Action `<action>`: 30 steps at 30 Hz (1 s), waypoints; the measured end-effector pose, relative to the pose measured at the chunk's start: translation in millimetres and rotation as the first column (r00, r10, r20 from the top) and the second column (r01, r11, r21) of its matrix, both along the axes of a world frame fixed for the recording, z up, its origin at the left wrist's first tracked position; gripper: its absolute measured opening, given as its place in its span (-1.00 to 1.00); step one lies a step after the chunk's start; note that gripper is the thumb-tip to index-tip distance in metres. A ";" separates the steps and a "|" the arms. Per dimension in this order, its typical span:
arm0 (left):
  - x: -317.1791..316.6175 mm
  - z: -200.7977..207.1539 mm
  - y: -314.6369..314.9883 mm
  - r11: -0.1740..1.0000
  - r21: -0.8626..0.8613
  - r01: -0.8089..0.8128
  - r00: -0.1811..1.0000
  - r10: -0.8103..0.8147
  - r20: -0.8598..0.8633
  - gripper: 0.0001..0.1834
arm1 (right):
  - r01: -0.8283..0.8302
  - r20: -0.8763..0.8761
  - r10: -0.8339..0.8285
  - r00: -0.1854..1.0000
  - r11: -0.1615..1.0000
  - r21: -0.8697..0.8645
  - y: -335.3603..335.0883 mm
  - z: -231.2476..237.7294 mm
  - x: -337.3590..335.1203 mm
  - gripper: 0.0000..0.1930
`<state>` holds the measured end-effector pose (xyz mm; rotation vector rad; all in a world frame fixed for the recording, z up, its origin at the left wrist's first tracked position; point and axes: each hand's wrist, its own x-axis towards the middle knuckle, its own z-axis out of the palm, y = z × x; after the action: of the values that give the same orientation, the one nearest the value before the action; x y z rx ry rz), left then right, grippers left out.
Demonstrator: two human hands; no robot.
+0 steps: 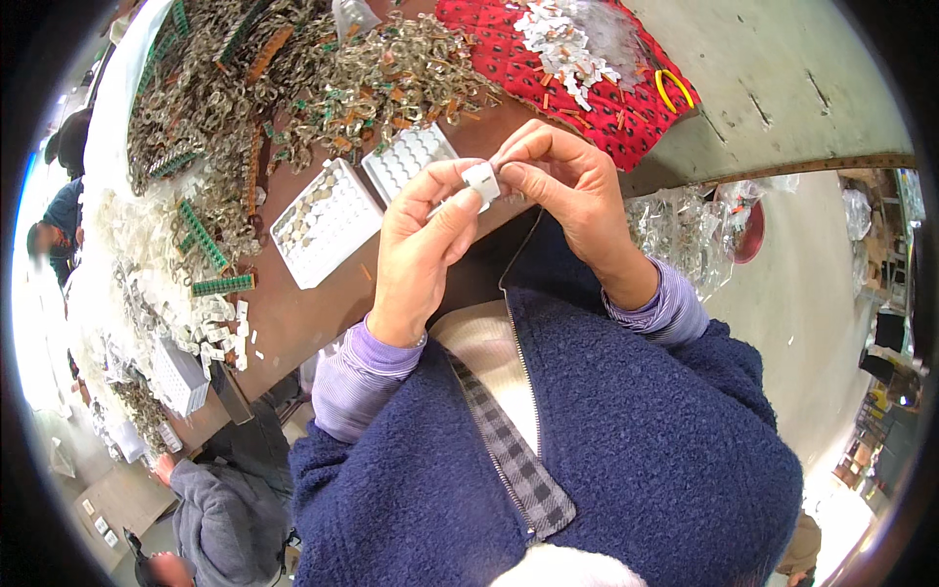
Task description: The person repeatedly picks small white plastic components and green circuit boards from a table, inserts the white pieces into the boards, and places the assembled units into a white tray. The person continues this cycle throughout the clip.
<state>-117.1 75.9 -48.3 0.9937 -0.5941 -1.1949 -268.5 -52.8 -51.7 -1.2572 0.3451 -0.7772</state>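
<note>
Between thumb and fingers, my left hand (423,240) grips a small white plastic piece (480,179) with a dark slot in its face. My right hand (567,186) meets it from the right, thumb and forefinger pinched at the piece's edge. Whatever sits in that pinch is too small to make out. Just beyond my left hand lies a white tray with rows of scalloped slots (406,157). Left of it, a second white tray (337,249) carries several small round beige discs in part of its cells.
A heap of metal clips and green strips (201,117) covers the far left table. White plastic pieces (161,284) pile nearer. A red patterned cloth (489,54) bears white scraps and yellow-handled tool (675,90). A person in grey (230,519) works at lower left.
</note>
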 end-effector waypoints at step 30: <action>32.6 -8.2 -5.4 0.992 0.063 -0.109 0.985 0.116 -0.124 -0.73 | 0.087 -0.187 -0.456 0.870 0.515 -0.853 -51.0 -19.4 41.5 -0.71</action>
<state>-84.5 70.5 -56.5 0.9769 -0.4000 -1.1696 -227.0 -103.8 -71.1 -2.3429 0.5511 -1.0142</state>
